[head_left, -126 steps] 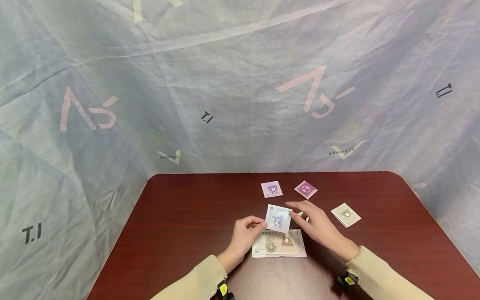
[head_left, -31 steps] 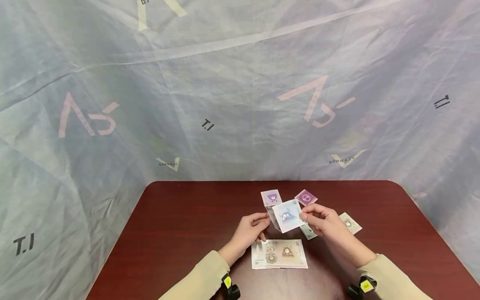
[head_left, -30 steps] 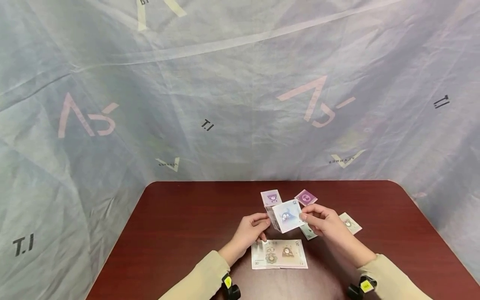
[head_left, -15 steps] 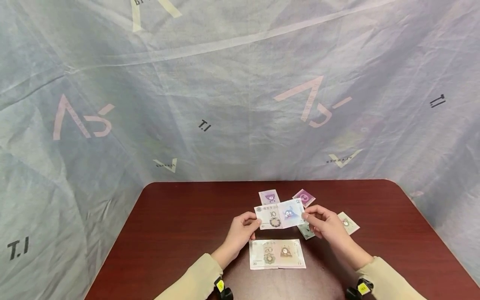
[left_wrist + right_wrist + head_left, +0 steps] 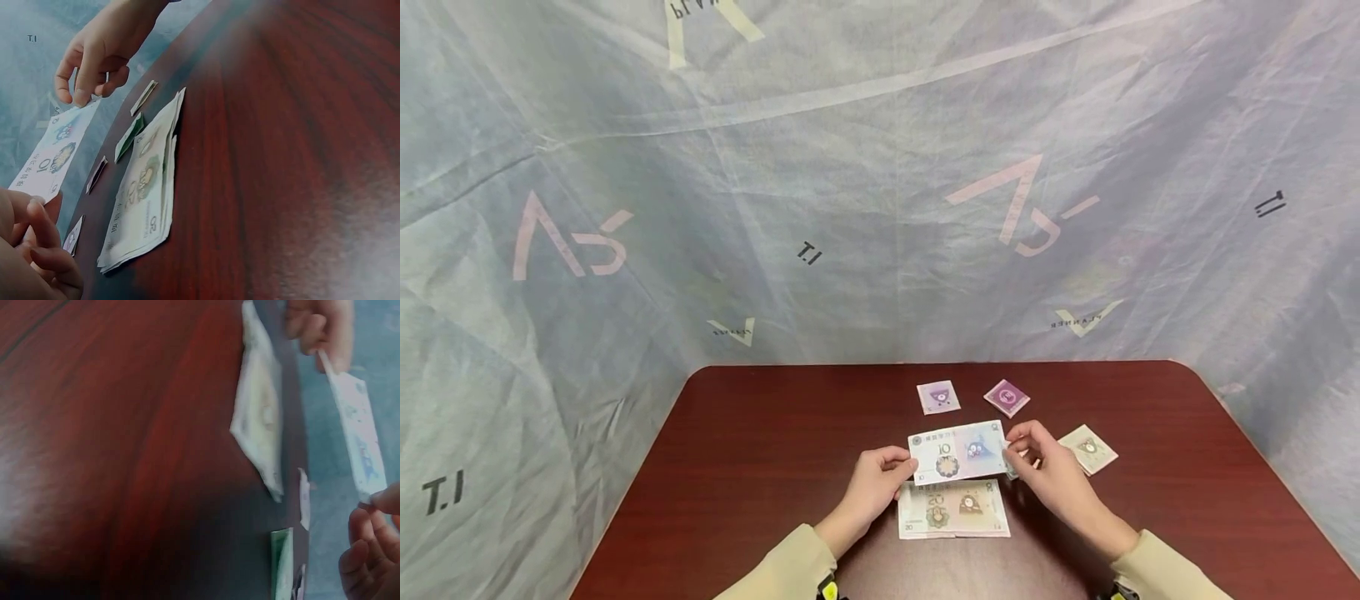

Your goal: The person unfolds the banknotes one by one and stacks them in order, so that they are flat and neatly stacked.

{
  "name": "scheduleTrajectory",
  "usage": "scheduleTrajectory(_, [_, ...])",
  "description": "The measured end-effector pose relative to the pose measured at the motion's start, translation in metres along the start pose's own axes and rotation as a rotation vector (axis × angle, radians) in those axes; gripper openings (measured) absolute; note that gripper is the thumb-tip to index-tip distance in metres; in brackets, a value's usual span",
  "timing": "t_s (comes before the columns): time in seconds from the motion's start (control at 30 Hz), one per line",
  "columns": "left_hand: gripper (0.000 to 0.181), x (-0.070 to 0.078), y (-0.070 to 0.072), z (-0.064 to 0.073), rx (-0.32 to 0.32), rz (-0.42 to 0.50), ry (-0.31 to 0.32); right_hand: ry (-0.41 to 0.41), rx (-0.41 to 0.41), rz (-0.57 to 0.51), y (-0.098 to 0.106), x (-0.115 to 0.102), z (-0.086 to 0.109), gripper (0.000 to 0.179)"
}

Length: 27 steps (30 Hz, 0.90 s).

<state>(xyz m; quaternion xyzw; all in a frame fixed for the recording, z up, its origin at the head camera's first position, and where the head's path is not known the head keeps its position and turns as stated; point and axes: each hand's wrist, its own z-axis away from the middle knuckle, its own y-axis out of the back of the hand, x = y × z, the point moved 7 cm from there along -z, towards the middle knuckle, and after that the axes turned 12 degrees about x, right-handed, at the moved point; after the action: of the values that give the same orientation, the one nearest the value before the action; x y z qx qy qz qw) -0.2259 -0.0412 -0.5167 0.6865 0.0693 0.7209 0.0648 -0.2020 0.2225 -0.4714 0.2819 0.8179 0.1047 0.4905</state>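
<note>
A play banknote (image 5: 957, 452) marked 10, with a blue cartoon figure, is spread out in the air between both hands. My left hand (image 5: 869, 487) pinches its left end; my right hand (image 5: 1054, 468) pinches its right end. A faint crease runs down its middle. Just below it in the head view lies a pile of beige banknotes (image 5: 955, 515), the top one marked 20, its upper edge partly covered by the held note. The left wrist view shows the pile as several unfolded layers (image 5: 140, 194). A green folded banknote (image 5: 129, 137) lies behind it, mostly hidden in the head view.
Farther back on the red-brown table (image 5: 775, 450) lie a light purple folded banknote (image 5: 938, 397) and a magenta one (image 5: 1007, 398). A beige folded banknote (image 5: 1088, 450) lies beyond my right hand. Grey printed cloth (image 5: 865, 183) hangs behind and at the sides.
The 10 note, folded in half earlier, has been opened out between both hands. Since half a second ago, it has come down toward the beige pile, uncovering the two purple notes behind.
</note>
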Motion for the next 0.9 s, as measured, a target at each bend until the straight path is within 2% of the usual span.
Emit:
scheduleTrajectory(0.1, [0.012, -0.001, 0.001, 0.004, -0.007, -0.012, -0.009, 0.132, 0.005, 0.048, -0.001, -0.007, 0.006, 0.025])
scheduleTrajectory(0.17, [0.011, -0.001, 0.003, 0.007, -0.006, -0.018, -0.028, 0.17, -0.01, 0.048, -0.002, -0.01, 0.01, 0.026])
scheduleTrajectory(0.3, [0.01, 0.004, 0.009, 0.011, 0.009, -0.048, -0.108, 0.165, -0.05, 0.034, -0.004, -0.012, 0.015, 0.025])
scheduleTrajectory(0.53, [0.031, 0.012, 0.013, 0.017, -0.001, -0.264, -0.324, 0.144, -0.105, 0.027, -0.007, -0.012, 0.021, 0.024])
scheduleTrajectory(0.63, [0.028, 0.014, 0.014, 0.021, -0.008, -0.331, -0.409, 0.139, -0.124, 0.017, -0.01, -0.011, 0.025, 0.024])
scheduleTrajectory(0.77, [0.02, 0.014, 0.015, 0.026, -0.008, -0.372, -0.479, 0.17, -0.135, 0.005, -0.012, -0.012, 0.032, 0.023])
scheduleTrajectory(0.9, [0.017, 0.013, 0.016, 0.031, -0.022, -0.369, -0.492, 0.203, -0.152, 0.001, -0.016, -0.012, 0.039, 0.022])
